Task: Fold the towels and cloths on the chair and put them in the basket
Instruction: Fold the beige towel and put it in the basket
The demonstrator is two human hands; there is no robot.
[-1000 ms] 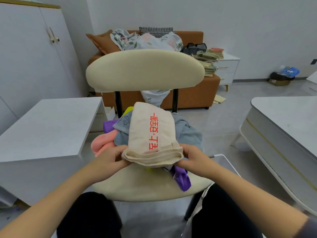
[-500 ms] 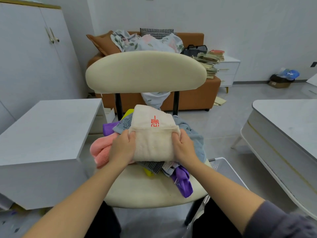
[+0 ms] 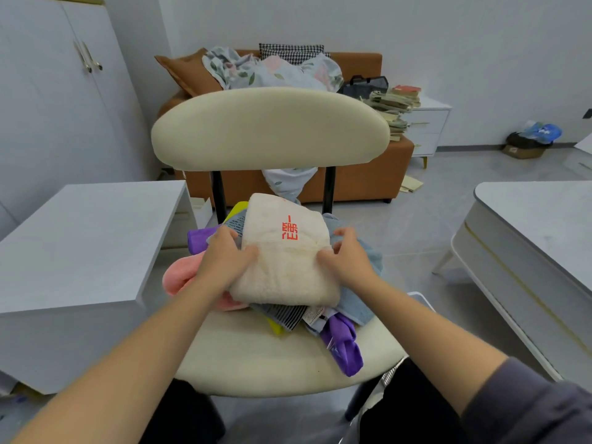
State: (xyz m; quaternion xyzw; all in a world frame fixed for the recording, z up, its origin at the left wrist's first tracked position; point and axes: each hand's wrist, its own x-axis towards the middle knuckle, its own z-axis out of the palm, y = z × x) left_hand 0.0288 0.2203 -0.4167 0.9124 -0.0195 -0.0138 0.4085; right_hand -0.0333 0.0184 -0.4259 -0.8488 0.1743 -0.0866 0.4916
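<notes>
A folded cream towel (image 3: pixel 285 267) with red characters lies on top of a pile of cloths on the cream chair (image 3: pixel 256 357). My left hand (image 3: pixel 224 261) grips the towel's left side, thumb on top. My right hand (image 3: pixel 349 257) grips its right side. Under the towel are a pink towel (image 3: pixel 177 277), a blue towel (image 3: pixel 358 302), a purple cloth (image 3: pixel 342 344) hanging over the seat's front, and a grey striped cloth (image 3: pixel 285 315). Only part of the white wire basket's rim (image 3: pixel 419 295) shows, on the floor right of the chair.
A white low cabinet (image 3: pixel 86 245) stands close on the left. On the right stands a white table (image 3: pixel 538 225). Behind the chair is an orange sofa (image 3: pixel 362 181) with bedding, and a side table stacked with books (image 3: pixel 394 100).
The cream towel's near edge has been folded over away from me, making it shorter. My hands moved from its near edge to its left and right sides.
</notes>
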